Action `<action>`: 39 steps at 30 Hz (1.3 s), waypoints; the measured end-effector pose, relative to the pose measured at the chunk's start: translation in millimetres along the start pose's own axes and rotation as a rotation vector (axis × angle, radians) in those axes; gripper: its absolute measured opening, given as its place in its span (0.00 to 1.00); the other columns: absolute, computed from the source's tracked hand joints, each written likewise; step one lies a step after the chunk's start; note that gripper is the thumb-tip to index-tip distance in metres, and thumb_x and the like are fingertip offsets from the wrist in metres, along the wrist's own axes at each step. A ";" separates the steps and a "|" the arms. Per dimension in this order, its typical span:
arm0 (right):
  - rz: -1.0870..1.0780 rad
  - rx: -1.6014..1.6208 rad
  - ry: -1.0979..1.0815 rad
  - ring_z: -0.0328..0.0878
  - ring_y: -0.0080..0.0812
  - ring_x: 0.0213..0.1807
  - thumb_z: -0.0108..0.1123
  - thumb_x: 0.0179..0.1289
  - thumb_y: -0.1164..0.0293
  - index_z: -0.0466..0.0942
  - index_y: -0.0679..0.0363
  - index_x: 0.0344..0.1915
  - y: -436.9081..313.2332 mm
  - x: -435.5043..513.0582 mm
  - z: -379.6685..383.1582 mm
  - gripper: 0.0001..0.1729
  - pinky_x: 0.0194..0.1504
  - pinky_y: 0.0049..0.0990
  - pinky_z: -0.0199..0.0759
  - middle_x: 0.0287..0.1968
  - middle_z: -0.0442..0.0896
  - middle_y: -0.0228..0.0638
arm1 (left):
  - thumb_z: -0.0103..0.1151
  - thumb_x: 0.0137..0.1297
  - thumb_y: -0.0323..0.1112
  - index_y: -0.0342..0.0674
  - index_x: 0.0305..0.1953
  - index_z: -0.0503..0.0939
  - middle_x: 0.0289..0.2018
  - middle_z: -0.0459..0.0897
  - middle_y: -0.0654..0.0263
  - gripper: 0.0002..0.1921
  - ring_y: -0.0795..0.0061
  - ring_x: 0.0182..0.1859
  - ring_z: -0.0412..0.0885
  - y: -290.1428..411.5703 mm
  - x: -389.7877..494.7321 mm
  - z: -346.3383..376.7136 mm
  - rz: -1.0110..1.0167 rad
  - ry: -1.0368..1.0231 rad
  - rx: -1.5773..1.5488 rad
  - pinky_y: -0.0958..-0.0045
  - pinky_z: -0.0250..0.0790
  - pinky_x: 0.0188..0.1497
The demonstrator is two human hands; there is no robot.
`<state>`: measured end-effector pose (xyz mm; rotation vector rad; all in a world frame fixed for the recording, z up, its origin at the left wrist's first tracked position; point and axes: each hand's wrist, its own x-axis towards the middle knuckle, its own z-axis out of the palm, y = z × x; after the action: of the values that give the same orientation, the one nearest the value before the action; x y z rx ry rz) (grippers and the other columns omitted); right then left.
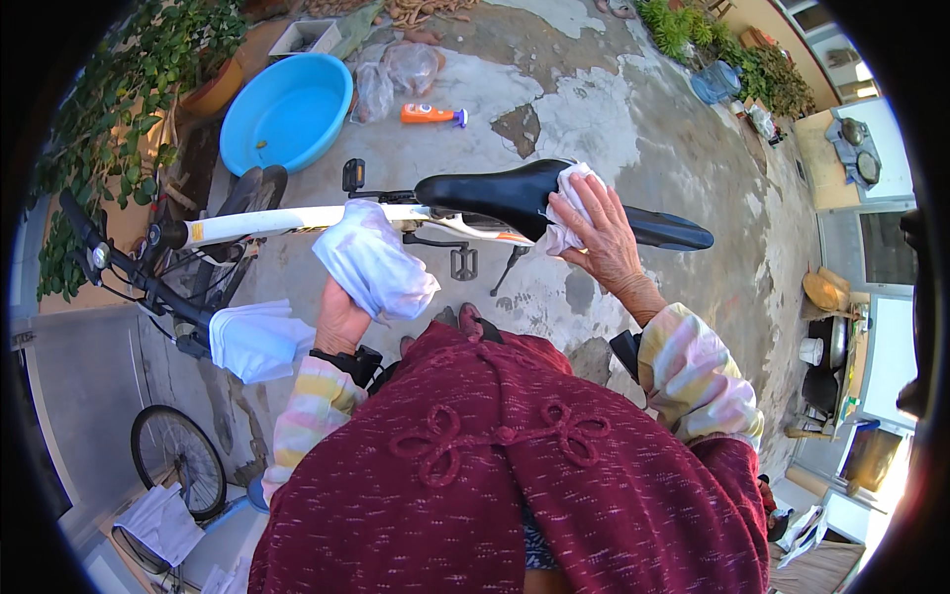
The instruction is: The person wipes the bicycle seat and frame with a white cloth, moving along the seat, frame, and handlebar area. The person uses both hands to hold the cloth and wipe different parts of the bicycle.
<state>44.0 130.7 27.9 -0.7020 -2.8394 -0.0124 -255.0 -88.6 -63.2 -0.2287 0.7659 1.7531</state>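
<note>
A bicycle with a white frame [286, 220] stands across the view in front of me, its handlebar [126, 271] at the left. My right hand [597, 230] presses a pale cloth [575, 194] against the rear part of the black saddle [482, 189]. My left hand [340, 315] holds a white cloth [375, 260], which hangs over my fingers beside the frame's top tube and hides part of it. Another white cloth [256, 341] drapes over the near handlebar grip. Behind the saddle extends a black rear mudguard [668, 229]. Both pedals and a kickstand [510, 269] show below the frame.
Beyond the bicycle are a blue plastic basin [286, 111], clear plastic bags [408, 70] and an orange spray bottle [432, 115] on the cracked concrete. Leafy plants [126, 111] crowd the upper left. A second bicycle's wheel [178, 462] stands lower left, near another white cloth [159, 523].
</note>
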 end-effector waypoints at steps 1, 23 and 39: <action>-0.029 0.001 -0.020 0.52 0.45 0.70 0.75 0.32 0.58 0.63 0.41 0.65 -1.6 4.1 0.0 0.53 0.69 0.46 0.48 0.70 0.56 0.38 | 0.41 0.73 0.43 0.39 0.61 0.65 0.59 0.71 0.61 0.21 0.63 0.61 0.70 -0.5 -1.0 -1.6 -0.006 0.010 -0.005 0.58 0.60 0.66; 0.045 0.034 -0.071 0.74 0.38 0.42 0.68 0.43 0.46 0.79 0.50 0.42 -94.9 135.3 34.0 0.28 0.42 0.39 0.61 0.36 0.76 0.34 | 0.41 0.73 0.44 0.39 0.62 0.64 0.58 0.72 0.60 0.22 0.62 0.59 0.71 11.1 -31.6 -30.5 0.206 0.029 -0.064 0.59 0.64 0.63; -0.481 0.195 0.261 0.69 0.34 0.59 0.68 0.41 0.67 0.75 0.50 0.48 -91.7 123.4 45.3 0.28 0.56 0.37 0.63 0.54 0.74 0.32 | 0.38 0.74 0.44 0.38 0.62 0.65 0.59 0.71 0.59 0.22 0.61 0.60 0.70 14.2 -36.8 -27.3 0.165 0.064 -0.099 0.58 0.60 0.65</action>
<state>-114.1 108.9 13.7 0.0299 -2.6353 0.0881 -262.2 -135.9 -59.8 -0.2960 0.7626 1.9505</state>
